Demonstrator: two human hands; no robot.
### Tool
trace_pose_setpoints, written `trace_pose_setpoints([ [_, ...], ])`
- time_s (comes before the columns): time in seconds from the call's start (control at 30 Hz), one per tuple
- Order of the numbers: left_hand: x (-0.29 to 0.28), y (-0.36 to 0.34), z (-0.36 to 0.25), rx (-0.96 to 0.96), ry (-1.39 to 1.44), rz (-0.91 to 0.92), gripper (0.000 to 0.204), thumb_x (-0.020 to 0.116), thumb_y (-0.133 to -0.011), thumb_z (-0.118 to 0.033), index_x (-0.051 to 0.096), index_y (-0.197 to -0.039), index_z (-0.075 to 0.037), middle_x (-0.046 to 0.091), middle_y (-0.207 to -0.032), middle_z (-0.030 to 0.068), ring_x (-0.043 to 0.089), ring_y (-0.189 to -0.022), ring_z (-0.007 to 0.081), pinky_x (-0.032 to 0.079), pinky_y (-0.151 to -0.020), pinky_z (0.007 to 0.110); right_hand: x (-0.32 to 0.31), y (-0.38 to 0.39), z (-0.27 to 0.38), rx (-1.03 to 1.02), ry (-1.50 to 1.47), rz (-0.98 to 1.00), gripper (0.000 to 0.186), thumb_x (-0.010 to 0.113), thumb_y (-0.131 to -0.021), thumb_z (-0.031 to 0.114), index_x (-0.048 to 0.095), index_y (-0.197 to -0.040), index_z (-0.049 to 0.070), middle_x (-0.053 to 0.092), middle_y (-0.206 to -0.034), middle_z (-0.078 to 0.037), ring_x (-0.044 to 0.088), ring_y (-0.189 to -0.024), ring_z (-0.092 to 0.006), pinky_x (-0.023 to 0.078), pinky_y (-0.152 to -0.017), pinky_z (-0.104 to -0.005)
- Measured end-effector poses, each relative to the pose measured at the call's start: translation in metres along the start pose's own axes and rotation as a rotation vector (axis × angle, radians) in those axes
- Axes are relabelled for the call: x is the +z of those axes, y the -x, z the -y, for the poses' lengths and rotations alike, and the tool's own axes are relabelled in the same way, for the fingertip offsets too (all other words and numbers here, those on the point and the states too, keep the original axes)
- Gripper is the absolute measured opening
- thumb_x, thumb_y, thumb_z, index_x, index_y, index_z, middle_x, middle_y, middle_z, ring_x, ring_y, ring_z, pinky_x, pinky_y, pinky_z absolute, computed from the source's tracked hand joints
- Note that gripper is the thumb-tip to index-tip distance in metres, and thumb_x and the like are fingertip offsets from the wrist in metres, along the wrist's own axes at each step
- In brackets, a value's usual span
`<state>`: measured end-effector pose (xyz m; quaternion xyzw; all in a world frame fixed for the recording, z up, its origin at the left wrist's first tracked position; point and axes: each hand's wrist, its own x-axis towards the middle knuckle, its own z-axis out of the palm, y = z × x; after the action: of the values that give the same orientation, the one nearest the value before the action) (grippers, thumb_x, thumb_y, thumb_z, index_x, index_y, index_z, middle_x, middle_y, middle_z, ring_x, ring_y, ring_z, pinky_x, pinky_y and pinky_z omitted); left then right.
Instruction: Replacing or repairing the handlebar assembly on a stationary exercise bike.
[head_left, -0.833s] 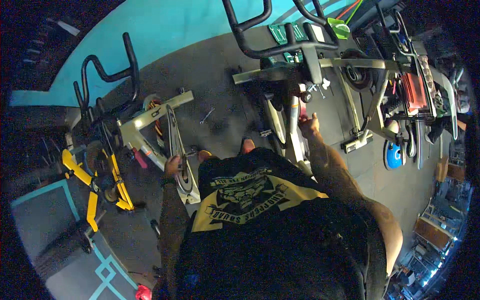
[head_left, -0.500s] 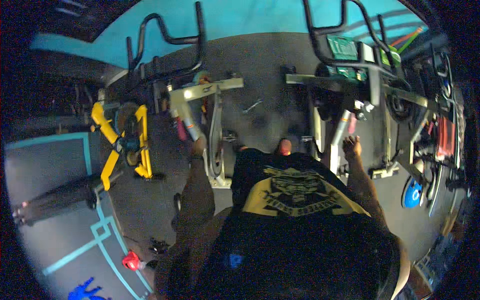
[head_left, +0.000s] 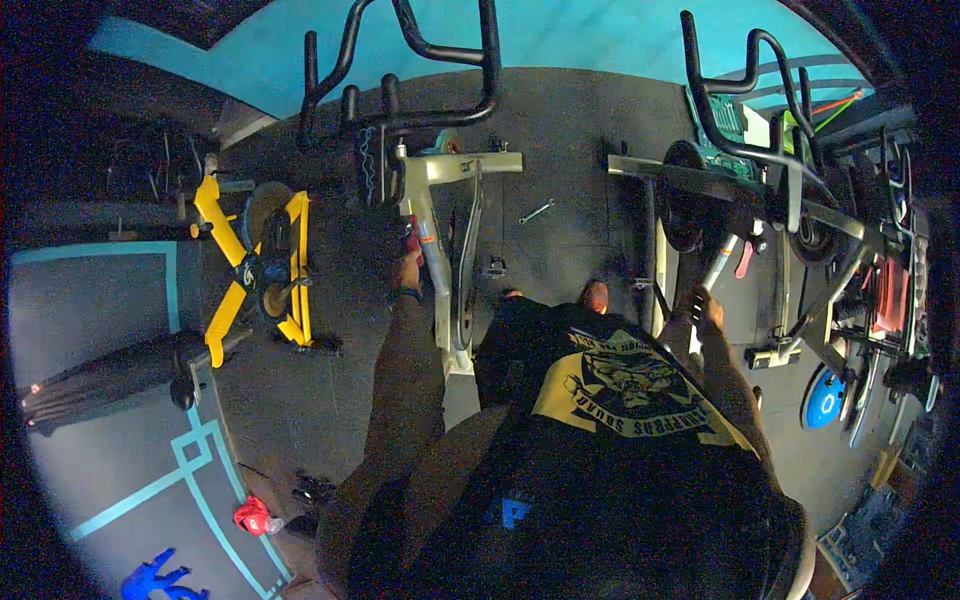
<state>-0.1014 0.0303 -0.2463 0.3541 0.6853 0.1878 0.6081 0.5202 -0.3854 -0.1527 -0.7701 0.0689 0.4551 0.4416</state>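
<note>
Two pale-framed exercise bikes with black handlebars stand before me. Beside the slanted tube of the left bike [head_left: 428,250] is my left hand [head_left: 408,270], close to a small red part [head_left: 412,236]; its fingers are mostly hidden in shadow. My right hand [head_left: 708,308] is closed around the lower part of a slanted silver tube [head_left: 718,268] on the right bike [head_left: 660,290]. A pink piece [head_left: 744,260] shows just beyond that tube. Between the bikes, a metal wrench [head_left: 537,211] lies on the dark floor.
At left stands a yellow-framed bike [head_left: 225,232]. A blue domed disc [head_left: 824,398] and more equipment line the right side. A green case [head_left: 712,125] lies behind the right bike. A red item [head_left: 252,516] and a blue shape [head_left: 160,578] are at lower left.
My right hand, earlier open beside the right bike's tube, is now closed on it. My left hand stays by the left bike. The view has shifted, and the wrench appears farther right.
</note>
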Motion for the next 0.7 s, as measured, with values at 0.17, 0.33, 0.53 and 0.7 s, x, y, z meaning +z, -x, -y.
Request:
trace_pose_setpoints([
  [0.17, 0.008, -0.001, -0.011, -0.211, 0.301, 0.013, 0.077, 0.054, -0.073, -0.071, 0.05, -0.122, -0.012, 0.05, -0.12, 0.0107, 0.056, -0.092, 0.0276, 0.048, -0.072, 0.041, 0.013, -0.022, -0.039, -0.376, 0.022, 0.116, 0.034, 0.056, -0.088, 0.04, 0.062, -0.093, 0.006, 0.061, -0.069, -0.007, 0.056, -0.052, -0.0205, 0.045, -0.045, -0.0323],
  [0.33, -0.011, 0.031, -0.021, -0.224, 0.255, 0.001, 0.082, 0.046, -0.073, -0.077, 0.049, -0.121, -0.011, 0.05, -0.118, 0.0093, 0.051, -0.095, 0.0262, 0.048, -0.071, 0.043, 0.077, 0.074, -0.008, -0.119, 0.013, 0.061, 0.035, 0.055, -0.089, 0.041, 0.06, -0.08, 0.007, 0.055, -0.063, -0.007, 0.054, -0.053, -0.0188, 0.042, -0.043, -0.0328],
  [0.53, -0.003, 0.054, -0.051, -0.195, 0.196, 0.182, 0.082, 0.036, -0.074, -0.082, 0.053, -0.116, -0.013, 0.055, -0.109, 0.0056, 0.05, -0.097, 0.0239, 0.048, -0.071, 0.041, 0.049, 0.034, -0.074, 0.056, -0.286, 0.314, 0.03, 0.048, -0.092, 0.037, 0.056, -0.103, 0.011, 0.061, -0.083, -0.006, 0.055, -0.058, -0.0185, 0.044, -0.049, -0.0302],
  [0.7, 0.012, 0.035, -0.034, -0.143, 0.186, 0.089, 0.087, 0.035, -0.073, -0.082, 0.047, -0.126, -0.013, 0.055, -0.11, 0.0077, 0.055, -0.083, 0.0253, 0.049, -0.065, 0.04, 0.072, 0.054, -0.067, -0.01, -0.011, 0.181, 0.032, 0.053, -0.088, 0.034, 0.056, -0.106, 0.008, 0.063, -0.086, -0.006, 0.06, -0.065, -0.0182, 0.048, -0.052, -0.0307],
])
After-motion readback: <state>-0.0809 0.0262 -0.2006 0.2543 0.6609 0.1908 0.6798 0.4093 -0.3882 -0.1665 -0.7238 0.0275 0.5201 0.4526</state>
